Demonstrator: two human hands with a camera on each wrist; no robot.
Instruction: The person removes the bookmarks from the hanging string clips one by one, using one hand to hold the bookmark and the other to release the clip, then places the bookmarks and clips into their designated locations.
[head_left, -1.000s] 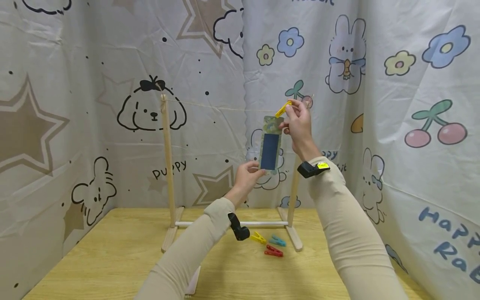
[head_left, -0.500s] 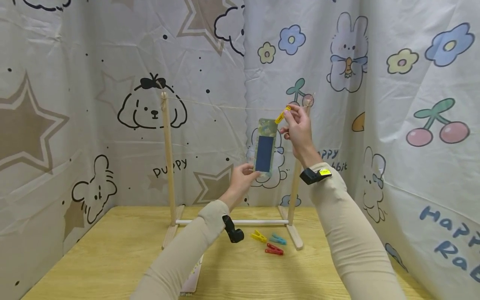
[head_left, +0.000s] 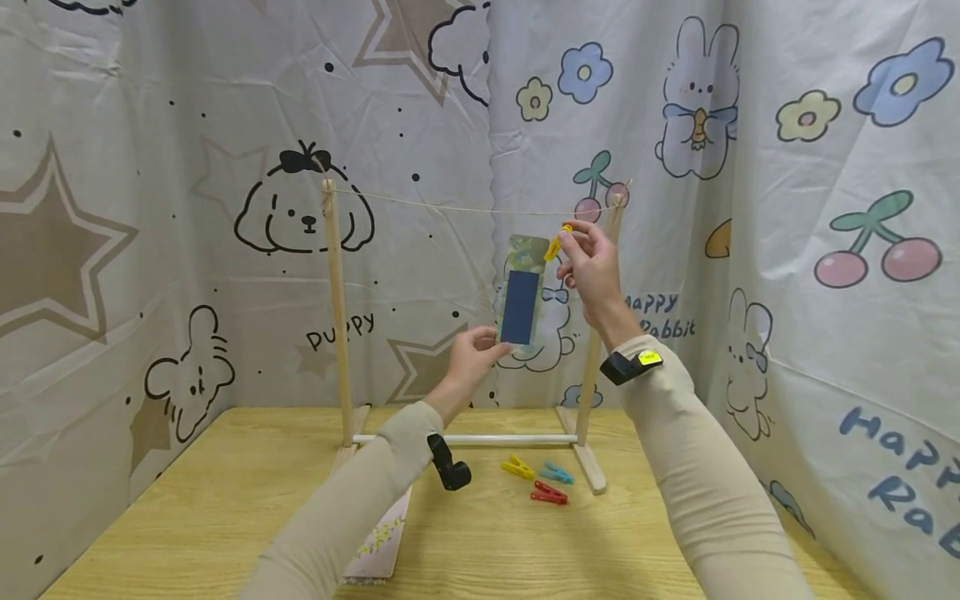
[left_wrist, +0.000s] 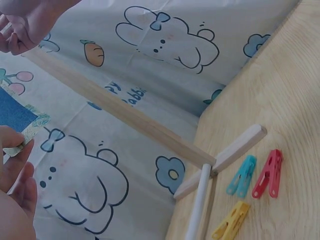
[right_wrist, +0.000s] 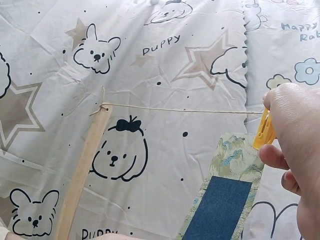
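My left hand (head_left: 474, 367) pinches the lower edge of a tall card (head_left: 520, 306), green-patterned with a dark blue panel. The card is upright and tilts slightly, below the string (head_left: 450, 207). A yellow clothespin (head_left: 556, 244) is pinched in my right hand (head_left: 594, 271), close to the card's upper right corner. In the right wrist view the clothespin (right_wrist: 262, 131) overlaps that corner; whether it clips the card I cannot tell. The left wrist view shows left fingertips (left_wrist: 17, 150) on the card's corner (left_wrist: 36, 122).
The string runs between two wooden posts (head_left: 337, 317) joined low down by a white rod (head_left: 480, 439). On the table (head_left: 480, 533) lie yellow (head_left: 517, 467), blue (head_left: 557, 472) and red (head_left: 550, 493) clothespins. A pink card (head_left: 386, 542) lies partly under my left sleeve.
Both hands have shifted left, carrying the card and yellow clothespin. The clothespin has also come down, from about the string's height to below it. More of the pink card shows.
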